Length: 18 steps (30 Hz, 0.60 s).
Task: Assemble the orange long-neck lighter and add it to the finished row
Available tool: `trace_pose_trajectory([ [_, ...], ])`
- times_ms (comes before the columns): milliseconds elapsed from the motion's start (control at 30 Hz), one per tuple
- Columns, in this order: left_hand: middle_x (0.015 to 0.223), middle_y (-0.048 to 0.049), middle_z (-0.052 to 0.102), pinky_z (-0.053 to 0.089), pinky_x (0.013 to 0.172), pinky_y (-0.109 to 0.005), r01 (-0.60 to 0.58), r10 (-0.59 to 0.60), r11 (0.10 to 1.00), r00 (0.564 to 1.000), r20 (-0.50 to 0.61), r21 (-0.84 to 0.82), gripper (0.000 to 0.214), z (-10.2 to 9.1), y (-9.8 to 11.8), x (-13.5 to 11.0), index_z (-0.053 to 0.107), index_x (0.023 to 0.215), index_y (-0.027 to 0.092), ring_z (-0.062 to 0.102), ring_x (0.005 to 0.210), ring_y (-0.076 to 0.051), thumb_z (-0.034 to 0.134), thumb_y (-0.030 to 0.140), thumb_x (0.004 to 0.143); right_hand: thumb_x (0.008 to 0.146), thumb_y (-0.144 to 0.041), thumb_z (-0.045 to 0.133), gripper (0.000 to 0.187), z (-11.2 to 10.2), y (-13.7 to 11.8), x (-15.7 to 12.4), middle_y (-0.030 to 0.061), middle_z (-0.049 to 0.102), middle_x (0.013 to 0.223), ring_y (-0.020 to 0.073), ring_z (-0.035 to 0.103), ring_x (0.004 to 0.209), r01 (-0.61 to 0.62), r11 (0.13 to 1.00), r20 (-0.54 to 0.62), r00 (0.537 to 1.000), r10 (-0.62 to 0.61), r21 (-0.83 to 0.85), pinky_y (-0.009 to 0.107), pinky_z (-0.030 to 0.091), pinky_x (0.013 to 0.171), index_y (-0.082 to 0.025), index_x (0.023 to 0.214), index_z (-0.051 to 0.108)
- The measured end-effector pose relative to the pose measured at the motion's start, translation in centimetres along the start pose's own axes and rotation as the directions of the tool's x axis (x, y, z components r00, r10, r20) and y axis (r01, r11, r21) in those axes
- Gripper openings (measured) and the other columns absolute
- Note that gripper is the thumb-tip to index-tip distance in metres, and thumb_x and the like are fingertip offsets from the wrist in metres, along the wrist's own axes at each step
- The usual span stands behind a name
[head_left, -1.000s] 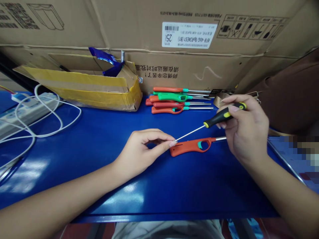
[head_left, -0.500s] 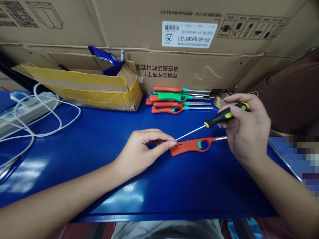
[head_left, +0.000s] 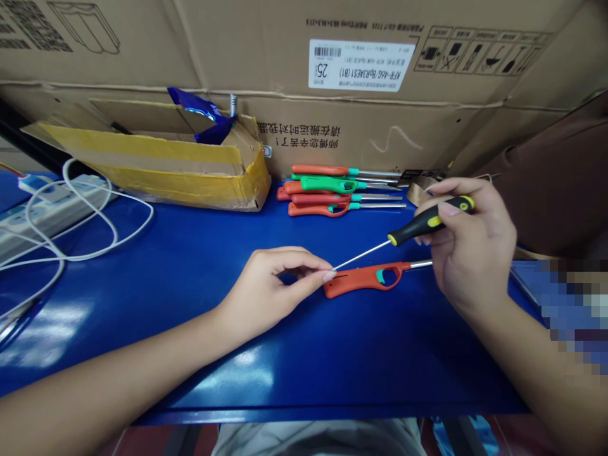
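Note:
My right hand (head_left: 475,247) is closed around the black and yellow handle of a screwdriver (head_left: 422,220), whose thin metal shaft slants down to the left. At the shaft's tip, thumb and forefinger of my left hand (head_left: 280,278) are pinched together; whatever sits between them is too small to make out. Just beside these fingertips an orange long-nosed lighter (head_left: 358,282) lies on the blue table, its handle end to the left. It has a teal trigger, and its metal nozzle runs right toward my right hand, which hides the end.
Several orange and green long-nosed lighters (head_left: 327,185) lie stacked at the back. A roll of tape (head_left: 422,192) is right of them. An open carton with yellow tape (head_left: 190,183) stands back left, near a power strip (head_left: 57,202) and white cables (head_left: 114,215). Large cardboard (head_left: 237,50) walls the rear.
Hardly anything differs. The screwdriver's handle has shifted very slightly left, while both hands and the orange lighter keep their places.

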<state>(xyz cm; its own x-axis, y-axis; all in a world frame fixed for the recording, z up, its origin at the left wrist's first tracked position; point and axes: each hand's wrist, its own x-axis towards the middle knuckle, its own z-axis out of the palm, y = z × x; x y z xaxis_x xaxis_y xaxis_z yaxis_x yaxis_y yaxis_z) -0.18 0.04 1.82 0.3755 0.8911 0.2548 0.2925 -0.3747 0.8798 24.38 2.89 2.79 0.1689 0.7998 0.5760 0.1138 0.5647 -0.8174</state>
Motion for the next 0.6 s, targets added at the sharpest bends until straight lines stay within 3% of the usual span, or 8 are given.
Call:
trace_pose_trajectory([
  [167,0.085,-0.0003,0.077,0.053,0.071,-0.021,-0.003,0.001,0.999,0.999,0.035,0.043,0.008,0.0,-0.2,-0.1,0.079,0.086,0.018,0.069,0.076,-0.011,0.072,0.021,0.088,0.087,-0.019,0.061,0.017,-0.3,0.5,0.0,-0.0034,0.059,0.070,0.0130,0.050,0.053,0.159,0.986,0.051,0.986,-0.156,-0.041,0.029,0.039,0.050,-0.023,0.103,0.064],
  [367,0.083,-0.0016,0.076,0.051,0.069,-0.019,-0.028,0.024,0.998,0.997,0.076,0.059,0.008,0.1,-0.6,0.0,0.078,0.087,0.016,0.067,0.074,-0.011,0.071,0.019,0.088,0.087,-0.020,0.065,0.030,0.1,-0.5,-0.5,0.0006,0.067,0.080,0.0170,0.061,0.067,0.374,0.926,0.122,0.922,-0.366,-0.047,0.035,0.046,0.062,-0.024,0.116,0.065],
  [433,0.082,-0.0022,0.075,0.051,0.067,-0.020,-0.043,0.039,0.998,0.994,0.099,0.039,0.008,0.2,-0.7,0.0,0.078,0.088,0.015,0.066,0.071,-0.010,0.071,0.019,0.088,0.087,-0.017,0.067,0.034,0.2,-1.1,-0.9,0.0014,0.071,0.083,0.0183,0.065,0.070,0.332,0.943,0.161,0.932,-0.325,-0.012,0.035,0.050,0.060,-0.025,0.120,0.064],
  [600,0.085,-0.0034,0.074,0.051,0.066,-0.022,-0.122,0.118,0.992,0.979,0.164,0.014,0.010,0.5,-0.7,-0.1,0.076,0.090,0.014,0.064,0.072,-0.011,0.069,0.021,0.090,0.092,-0.018,0.065,0.029,0.4,-2.5,-1.7,0.0041,0.076,0.085,0.0155,0.065,0.054,0.044,0.995,0.296,0.953,-0.068,0.085,0.029,0.046,0.037,-0.021,0.121,0.062],
])
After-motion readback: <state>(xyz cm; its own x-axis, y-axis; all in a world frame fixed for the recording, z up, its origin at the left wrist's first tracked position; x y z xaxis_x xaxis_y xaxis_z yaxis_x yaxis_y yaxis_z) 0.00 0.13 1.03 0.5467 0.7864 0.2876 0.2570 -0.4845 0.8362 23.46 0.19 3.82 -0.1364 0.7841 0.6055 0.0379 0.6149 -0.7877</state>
